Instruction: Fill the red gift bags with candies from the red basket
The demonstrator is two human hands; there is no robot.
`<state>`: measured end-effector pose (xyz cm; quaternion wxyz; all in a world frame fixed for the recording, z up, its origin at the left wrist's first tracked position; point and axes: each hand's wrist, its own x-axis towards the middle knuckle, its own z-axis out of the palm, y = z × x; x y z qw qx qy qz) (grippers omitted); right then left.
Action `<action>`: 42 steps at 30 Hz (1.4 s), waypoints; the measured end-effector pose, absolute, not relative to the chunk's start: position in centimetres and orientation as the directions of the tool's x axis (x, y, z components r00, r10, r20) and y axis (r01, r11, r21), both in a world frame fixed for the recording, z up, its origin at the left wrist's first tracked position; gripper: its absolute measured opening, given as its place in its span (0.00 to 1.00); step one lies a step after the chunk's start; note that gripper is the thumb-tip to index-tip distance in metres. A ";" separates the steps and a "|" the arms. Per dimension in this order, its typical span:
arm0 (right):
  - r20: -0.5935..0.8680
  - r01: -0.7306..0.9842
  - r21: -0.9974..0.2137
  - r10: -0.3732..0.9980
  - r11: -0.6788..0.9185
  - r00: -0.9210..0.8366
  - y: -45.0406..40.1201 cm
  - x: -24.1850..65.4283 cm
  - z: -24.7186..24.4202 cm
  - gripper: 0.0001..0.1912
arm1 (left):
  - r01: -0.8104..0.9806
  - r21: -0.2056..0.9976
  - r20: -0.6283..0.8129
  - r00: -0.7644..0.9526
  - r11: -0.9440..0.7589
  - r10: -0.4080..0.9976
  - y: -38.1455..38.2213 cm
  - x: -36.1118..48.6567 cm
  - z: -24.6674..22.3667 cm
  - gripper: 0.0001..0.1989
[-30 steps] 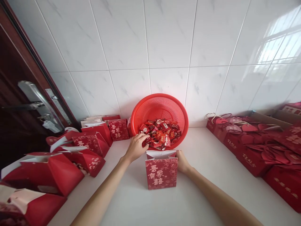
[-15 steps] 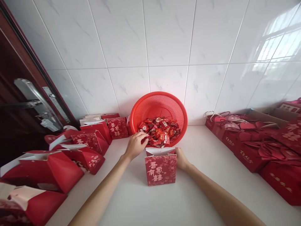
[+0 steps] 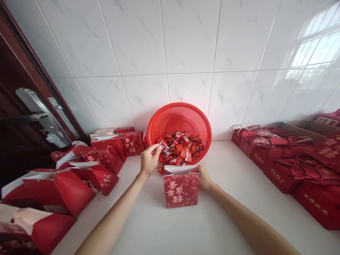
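A red paper bag [image 3: 181, 190] with pale characters stands upright, its top open, on the white table [image 3: 164, 230]. Behind it a red plastic basket [image 3: 180, 118] leans against the wall, with many wrapped candies [image 3: 187, 146] in its lower part. My left hand [image 3: 150, 158] is at the basket's front left rim, thumb and fingers pinching a wrapped candy [image 3: 164, 146]. My right hand [image 3: 205, 178] grips the bag's right side, its fingertips hidden behind the bag. One candy [image 3: 160, 170] lies just outside the basket, beside the bag's top left corner.
Several red bags [image 3: 58, 187] stand along the left side, near a dark door [image 3: 16, 81] with a metal handle. Rows of red boxes [image 3: 276, 173] with ribbons and cord handles line the right side. A tiled wall [image 3: 186, 42] rises behind the basket.
My left hand has moved slightly left and turned, and a candy now shows between its fingertips. A candy has appeared outside the basket's front rim. My right hand remains on the bag.
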<state>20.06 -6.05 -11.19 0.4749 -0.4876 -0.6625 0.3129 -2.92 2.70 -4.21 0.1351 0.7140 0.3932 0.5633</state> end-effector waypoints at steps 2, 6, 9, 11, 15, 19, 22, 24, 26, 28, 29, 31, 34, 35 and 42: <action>0.324 0.340 -0.881 0.943 0.328 -0.070 -6.1 20.1 -11.1 0.10 | 0.388 0.664 0.679 0.046 -0.639 0.733 2.7 -3.0 -4.0 0.21; 0.320 0.316 -0.891 0.945 0.325 -0.068 -6.1 20.1 -10.9 0.10 | 0.353 0.698 0.649 0.057 -0.623 0.759 2.7 -3.3 -3.4 0.21; 0.317 0.290 -0.901 0.946 0.323 -0.066 -6.2 20.1 -10.7 0.11 | 0.334 0.715 0.628 0.079 -0.614 0.774 2.7 -3.8 -3.0 0.21; 0.317 0.268 -0.908 0.946 0.323 -0.065 -6.3 20.0 -10.5 0.11 | 0.326 0.722 0.618 0.092 -0.610 0.781 2.7 -4.1 -2.8 0.21; 0.312 0.227 -0.921 0.948 0.317 -0.059 -6.4 19.9 -10.2 0.12 | 0.316 0.730 0.605 0.113 -0.605 0.788 2.9 -4.7 -2.7 0.23; 0.299 0.196 -0.933 0.953 0.303 -0.048 -6.5 20.0 -10.2 0.11 | 0.318 0.735 0.592 0.130 -0.599 0.796 3.1 -5.0 -2.8 0.23; 0.294 0.174 -0.939 0.955 0.296 -0.040 -6.5 20.0 -10.2 0.11 | 0.318 0.736 0.585 0.143 -0.597 0.798 3.0 -4.9 -2.8 0.24; 0.291 0.161 -0.942 0.956 0.293 -0.037 -6.5 20.1 -10.2 0.14 | 0.318 0.736 0.583 0.153 -0.598 0.798 2.8 -4.8 -2.7 0.24; 0.287 0.153 -0.945 0.957 0.290 -0.036 -6.5 20.2 -10.3 0.16 | 0.318 0.735 0.580 0.162 -0.598 0.798 2.6 -4.6 -2.6 0.23; 0.283 0.146 -0.947 0.959 0.285 -0.034 -6.4 20.2 -10.3 0.18 | 0.317 0.737 0.577 0.164 -0.597 0.800 2.4 -4.5 -2.5 0.23; 0.282 0.143 -0.948 0.959 0.283 -0.032 -6.4 20.2 -10.4 0.18 | 0.316 0.739 0.575 0.164 -0.595 0.801 2.3 -4.4 -2.5 0.23; 0.280 0.138 -0.950 0.959 0.281 -0.028 -6.4 20.2 -10.4 0.19 | 0.311 0.742 0.574 0.163 -0.594 0.803 2.1 -4.3 -2.4 0.22; 0.280 0.134 -0.951 0.960 0.280 -0.021 -6.2 20.3 -10.5 0.19 | 0.298 0.751 0.572 0.151 -0.589 0.806 2.0 -4.2 -2.4 0.21; 0.278 0.133 -0.951 0.960 0.279 -0.020 -6.2 20.3 -10.6 0.19 | 0.293 0.757 0.569 0.144 -0.584 0.810 2.0 -4.2 -2.4 0.21; 0.263 0.140 -0.954 0.964 0.264 -0.028 -6.1 20.3 -10.8 0.17 | 0.211 0.832 0.503 0.104 -0.513 0.858 2.9 -4.2 -3.2 0.22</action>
